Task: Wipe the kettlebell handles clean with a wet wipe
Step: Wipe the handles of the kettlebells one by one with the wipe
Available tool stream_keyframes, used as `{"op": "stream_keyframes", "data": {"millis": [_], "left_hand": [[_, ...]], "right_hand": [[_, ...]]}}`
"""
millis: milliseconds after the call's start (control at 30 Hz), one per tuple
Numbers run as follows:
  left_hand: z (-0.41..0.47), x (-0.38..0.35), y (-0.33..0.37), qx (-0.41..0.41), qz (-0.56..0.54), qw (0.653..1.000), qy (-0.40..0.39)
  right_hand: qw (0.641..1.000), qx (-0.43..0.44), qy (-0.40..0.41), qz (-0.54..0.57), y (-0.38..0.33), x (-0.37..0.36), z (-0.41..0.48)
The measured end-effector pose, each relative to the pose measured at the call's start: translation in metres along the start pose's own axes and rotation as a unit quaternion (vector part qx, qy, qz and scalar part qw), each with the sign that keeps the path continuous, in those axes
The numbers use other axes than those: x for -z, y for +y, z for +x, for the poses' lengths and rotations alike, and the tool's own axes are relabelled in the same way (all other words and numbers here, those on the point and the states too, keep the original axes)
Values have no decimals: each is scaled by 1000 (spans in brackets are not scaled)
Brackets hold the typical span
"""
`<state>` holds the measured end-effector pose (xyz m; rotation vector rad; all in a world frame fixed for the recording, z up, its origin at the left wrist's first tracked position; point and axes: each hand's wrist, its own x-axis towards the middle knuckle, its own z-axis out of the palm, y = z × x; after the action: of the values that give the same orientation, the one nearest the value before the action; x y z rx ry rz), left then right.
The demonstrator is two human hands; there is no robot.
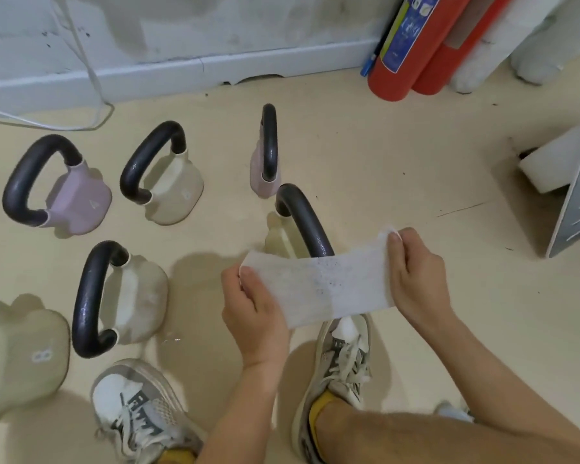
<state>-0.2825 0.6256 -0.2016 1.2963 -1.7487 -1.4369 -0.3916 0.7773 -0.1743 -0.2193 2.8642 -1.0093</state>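
Observation:
A white wet wipe [318,283], speckled with dark dirt, is stretched flat between my hands. My left hand [253,308] pinches its left end and my right hand [416,272] pinches its right end. Just behind the wipe stands a cream kettlebell [277,239] whose black handle [302,219] is partly hidden by the wipe. Several more kettlebells with black handles stand on the floor: a lilac one [77,199] at the far left, a cream one [175,192] beside it, a pink one [263,169] seen edge-on, a cream one [138,296] near my left shoe, and one marked 8 [21,356] at the left edge.
My two sneakers [141,413] [339,363] rest on the beige floor. Red fire extinguishers [412,45] lean against the wall at the back right. A white box and a metal panel [573,189] sit at the right edge. A white cable [91,75] runs down the wall.

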Motion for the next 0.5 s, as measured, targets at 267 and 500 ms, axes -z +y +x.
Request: {"op": "stream_keyframes", "data": {"millis": [267, 500], "left_hand": [[27, -17, -20, 203, -62, 970, -116], [10, -8, 5, 123, -3, 988, -91]], "right_hand": [[890, -287, -187, 302, 2, -34, 46], [911, -180, -219, 299, -6, -31, 23]]}}
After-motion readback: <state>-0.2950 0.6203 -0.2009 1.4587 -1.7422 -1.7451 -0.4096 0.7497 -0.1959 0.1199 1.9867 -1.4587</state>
